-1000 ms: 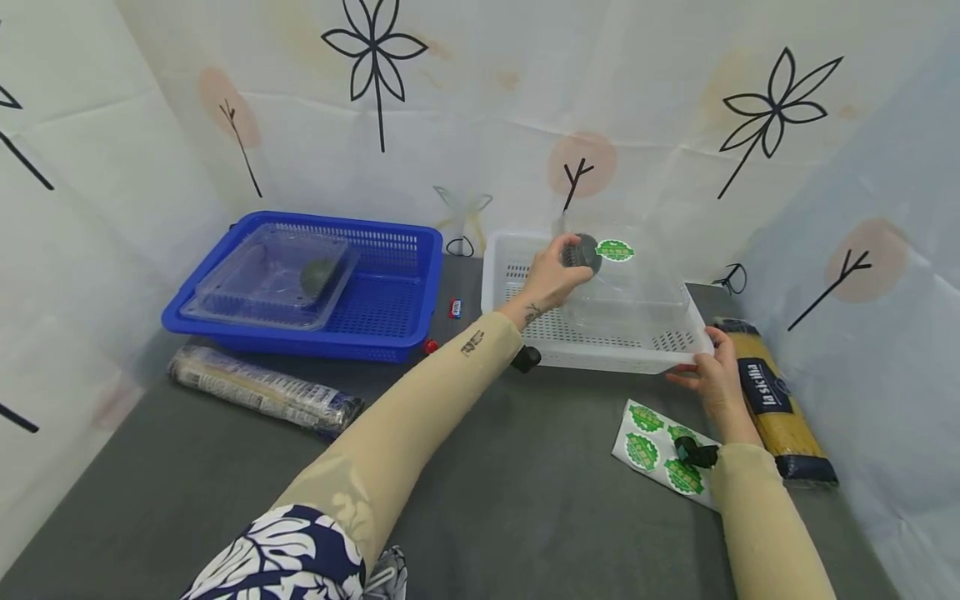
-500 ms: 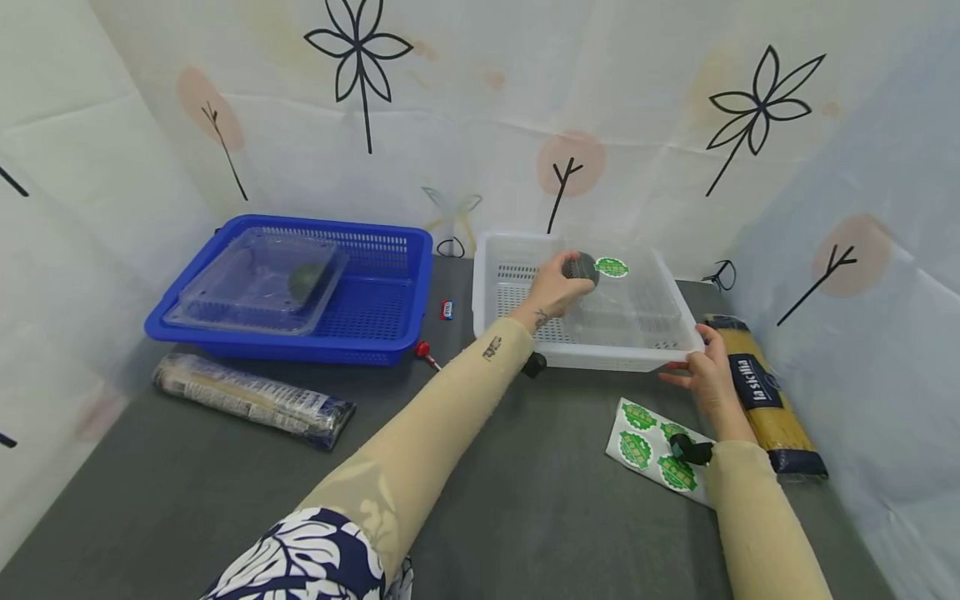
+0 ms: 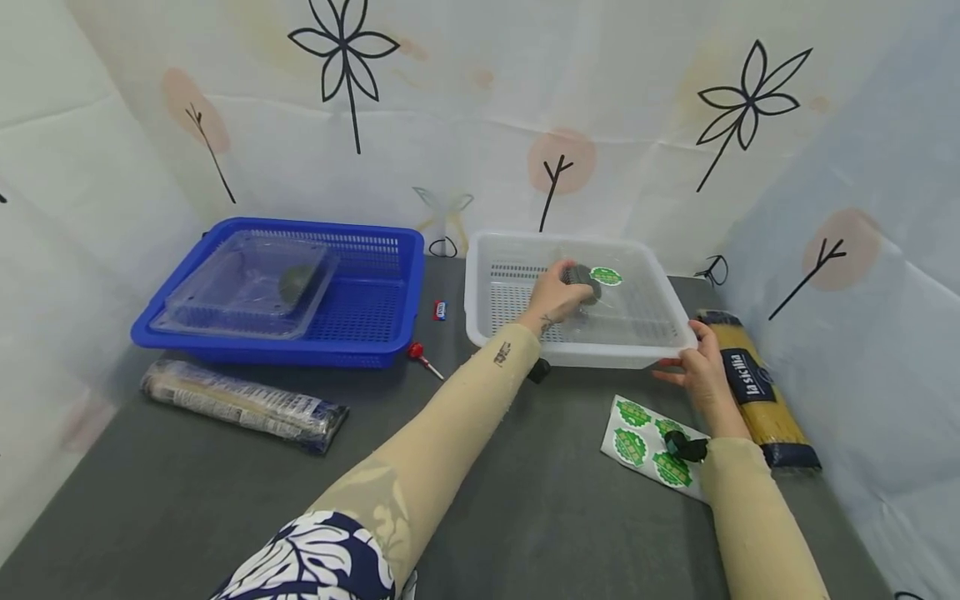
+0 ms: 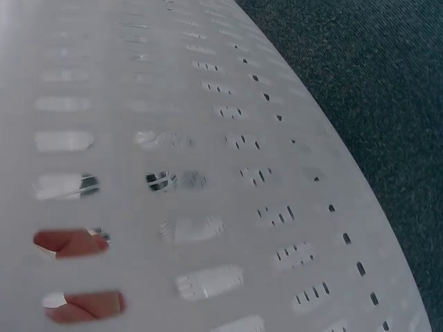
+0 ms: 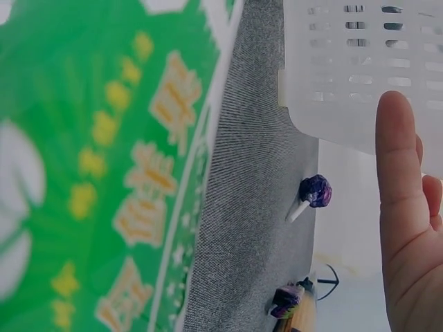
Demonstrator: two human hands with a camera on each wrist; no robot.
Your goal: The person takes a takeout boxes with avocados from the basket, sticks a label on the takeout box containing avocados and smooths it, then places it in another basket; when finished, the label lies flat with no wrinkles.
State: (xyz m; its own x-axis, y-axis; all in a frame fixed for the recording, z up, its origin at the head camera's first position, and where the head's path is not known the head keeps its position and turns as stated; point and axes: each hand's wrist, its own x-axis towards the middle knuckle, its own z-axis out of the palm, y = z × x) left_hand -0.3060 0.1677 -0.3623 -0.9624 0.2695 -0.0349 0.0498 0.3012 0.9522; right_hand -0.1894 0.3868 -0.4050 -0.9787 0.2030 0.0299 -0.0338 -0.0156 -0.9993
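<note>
A clear plastic clamshell box with a green sticker lies inside the white basket. My left hand grips the box by its left edge, beside a dark rounded thing seen through the plastic; its kind is unclear. Through the basket's slots, the left wrist view catches bits of fingers. At the basket's front right corner, my right hand holds the rim. The right wrist view has one straight digit of the right hand up against the basket's outer wall.
The blue basket contains another clear box with a dark green oval inside. Around lie a pasta pack, another long pack, a sticker sheet, a red lollipop, a small candy and a purple lollipop.
My left hand has lowered the clear box, which stood tilted up at the back and now lies flatter in the white basket. The right hand keeps its hold on the corner; the view has shifted slightly.
</note>
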